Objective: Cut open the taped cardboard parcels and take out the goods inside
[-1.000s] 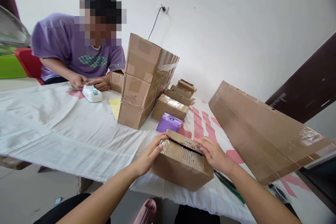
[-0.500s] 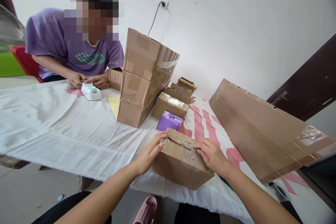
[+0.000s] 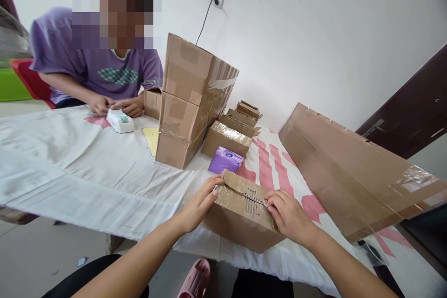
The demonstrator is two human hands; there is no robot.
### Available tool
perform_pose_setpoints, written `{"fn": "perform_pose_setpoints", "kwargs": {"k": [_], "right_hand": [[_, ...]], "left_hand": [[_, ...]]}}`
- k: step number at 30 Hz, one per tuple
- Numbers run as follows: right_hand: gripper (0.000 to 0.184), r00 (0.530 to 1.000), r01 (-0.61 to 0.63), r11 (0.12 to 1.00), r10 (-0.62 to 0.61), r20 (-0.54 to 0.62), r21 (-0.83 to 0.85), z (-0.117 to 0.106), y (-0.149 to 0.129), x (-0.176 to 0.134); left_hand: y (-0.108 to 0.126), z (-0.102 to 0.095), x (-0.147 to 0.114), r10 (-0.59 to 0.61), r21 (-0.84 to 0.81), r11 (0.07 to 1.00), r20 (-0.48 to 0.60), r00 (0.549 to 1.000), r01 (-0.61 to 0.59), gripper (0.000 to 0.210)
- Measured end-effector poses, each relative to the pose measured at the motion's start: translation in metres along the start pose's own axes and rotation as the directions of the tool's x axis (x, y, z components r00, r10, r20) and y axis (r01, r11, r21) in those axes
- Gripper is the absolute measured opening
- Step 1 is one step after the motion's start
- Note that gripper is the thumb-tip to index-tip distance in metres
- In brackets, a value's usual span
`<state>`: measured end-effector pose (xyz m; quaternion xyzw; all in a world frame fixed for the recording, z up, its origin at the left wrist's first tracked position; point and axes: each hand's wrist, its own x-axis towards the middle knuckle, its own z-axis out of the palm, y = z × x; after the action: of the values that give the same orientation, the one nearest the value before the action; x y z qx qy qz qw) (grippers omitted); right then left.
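Note:
A brown cardboard box [image 3: 240,230] stands near the table's front edge, its top flaps meeting at a slightly gaping seam with a dark printed pattern. My left hand [image 3: 201,201] grips the box's left end, fingers over the top edge and thumb against the side. At the right end, the bent fingers of my right hand [image 3: 289,210] close on the flap's edge by the seam. Just beyond the box lies a purple packet [image 3: 225,160] with a round dark blue mark. What is inside the box is hidden.
Taped cardboard boxes [image 3: 181,114] stand stacked in layers left of centre. Smaller boxes [image 3: 228,139] line up behind the packet. A large cardboard panel [image 3: 349,172] leans along the right. Across the table, a person in a purple shirt [image 3: 118,63] handles a white device [image 3: 120,121].
My right hand has slid slightly right along the top of the box, its fingers more bunched. My left hand stays at the left end. The camera view has shifted slightly.

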<state>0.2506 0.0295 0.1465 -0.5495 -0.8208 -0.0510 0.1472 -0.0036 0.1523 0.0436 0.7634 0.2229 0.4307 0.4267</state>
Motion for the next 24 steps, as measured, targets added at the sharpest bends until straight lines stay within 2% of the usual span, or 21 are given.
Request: {"fn": "perform_pose_setpoints", "kwargs": {"k": [7, 9, 11, 15, 20, 24], "right_hand": [[0.013, 0.98, -0.12, 0.964, 0.077, 0.185, 0.236, -0.02, -0.011, -0.02], [0.012, 0.975, -0.199, 0.919, 0.151, 0.161, 0.342, -0.023, -0.009, -0.027], [0.018, 0.964, -0.261, 0.861, 0.255, 0.072, 0.436, -0.023, -0.004, -0.034], [0.025, 0.893, -0.313, 0.783, 0.435, -0.113, 0.538, -0.014, 0.009, -0.047], [0.024, 0.834, -0.383, 0.7, 0.543, -0.101, 0.603, -0.006, 0.016, -0.066], [0.03, 0.825, -0.415, 0.67, 0.563, -0.058, 0.616, 0.003, 0.017, -0.093]], "left_hand": [[-0.001, 0.003, 0.003, -0.001, -0.038, 0.999, -0.02, 1.0, 0.0, 0.052], [-0.001, 0.003, 0.003, -0.008, -0.05, 0.999, -0.028, 1.0, 0.007, 0.053], [-0.001, 0.003, 0.003, -0.02, -0.058, 0.998, -0.036, 0.999, 0.018, 0.054], [0.001, 0.003, 0.001, -0.066, -0.082, 0.995, -0.048, 0.997, 0.062, 0.058], [0.004, 0.003, 0.001, -0.106, -0.15, 0.984, -0.039, 0.994, 0.099, 0.061], [0.001, 0.003, 0.003, -0.071, -0.141, 0.988, -0.053, 0.996, 0.062, 0.059]]}}
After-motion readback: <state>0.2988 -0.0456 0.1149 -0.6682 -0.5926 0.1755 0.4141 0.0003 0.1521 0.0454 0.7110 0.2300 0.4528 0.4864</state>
